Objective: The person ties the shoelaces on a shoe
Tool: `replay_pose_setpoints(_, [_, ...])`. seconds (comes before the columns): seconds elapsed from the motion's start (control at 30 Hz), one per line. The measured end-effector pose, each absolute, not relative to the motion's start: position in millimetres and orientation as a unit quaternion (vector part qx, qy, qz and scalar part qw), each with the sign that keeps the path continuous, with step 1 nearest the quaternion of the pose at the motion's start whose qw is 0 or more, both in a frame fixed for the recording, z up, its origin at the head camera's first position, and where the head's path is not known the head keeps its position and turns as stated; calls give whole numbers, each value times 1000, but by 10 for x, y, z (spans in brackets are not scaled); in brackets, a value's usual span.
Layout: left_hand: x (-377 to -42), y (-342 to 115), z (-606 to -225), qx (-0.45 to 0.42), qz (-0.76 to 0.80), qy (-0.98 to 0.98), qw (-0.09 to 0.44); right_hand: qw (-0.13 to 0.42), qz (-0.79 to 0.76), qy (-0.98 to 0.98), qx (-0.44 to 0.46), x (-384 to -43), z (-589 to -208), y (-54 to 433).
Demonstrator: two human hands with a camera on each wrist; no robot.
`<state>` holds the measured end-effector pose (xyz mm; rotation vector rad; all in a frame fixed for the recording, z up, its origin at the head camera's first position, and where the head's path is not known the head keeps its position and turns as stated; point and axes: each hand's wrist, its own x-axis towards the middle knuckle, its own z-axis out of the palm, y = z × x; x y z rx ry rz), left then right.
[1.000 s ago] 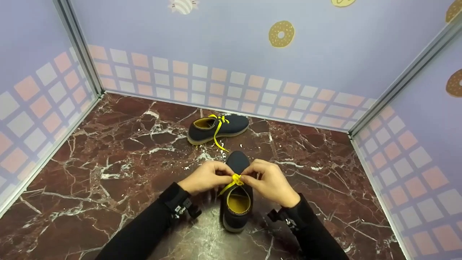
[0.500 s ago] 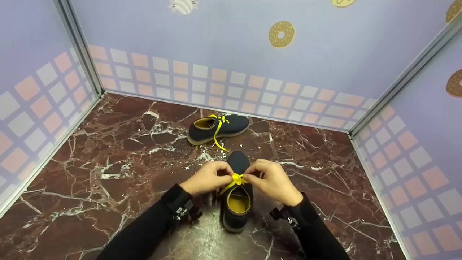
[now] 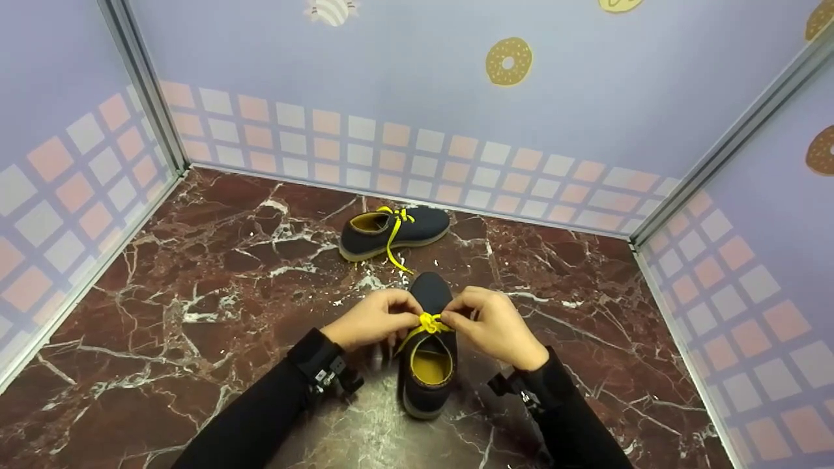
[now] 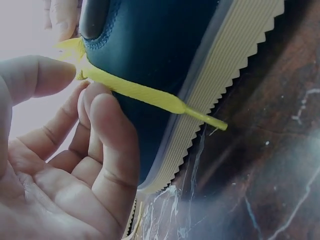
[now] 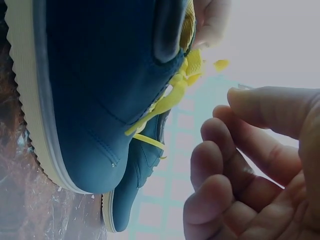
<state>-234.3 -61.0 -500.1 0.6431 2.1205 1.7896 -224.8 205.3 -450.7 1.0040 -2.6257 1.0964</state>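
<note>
A dark blue shoe point(image 3: 427, 391) stands on the floor between my hands, its toe pointing away. Its yellow shoelace point(image 3: 430, 322) forms a knot with loops over the opening. My left hand point(image 3: 371, 320) pinches the lace beside the knot between thumb and finger; in the left wrist view a lace end point(image 4: 150, 95) hangs across the shoe's side. My right hand point(image 3: 498, 329) is just right of the knot, fingers bent. The right wrist view shows its thumb and fingertips point(image 5: 217, 132) a little apart from the lace point(image 5: 172, 97), with nothing visible between them.
A matching shoe point(image 3: 417, 238) lies farther back, toe to the right, one yellow lace end trailing on the floor. Underneath is a dark red marbled floor point(image 3: 215, 260). Patterned lilac panels point(image 3: 404, 78) wall in the back and both sides.
My right hand has moved slightly right, away from the knot, and more of the yellow lace shows there. My left hand stays nearly still at the knot; both shoes have not moved.
</note>
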Motion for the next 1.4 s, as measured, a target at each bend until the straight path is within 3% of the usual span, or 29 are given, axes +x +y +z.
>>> replay_pose_setpoints(0.37, [-2347,-634,-4977,230,609,742,159,58,363,-873,321,-2259,-4492,2072])
replay_pose_setpoints(0.67, [-2338,-600,-4980,255,594,752,128,60,361,-876,314,-2260,-4482,2084])
replay_pose_setpoints(1.4, [-2322,-572,-5022,243,597,757,112,61,367,-872,317,-2260,-4520,2044])
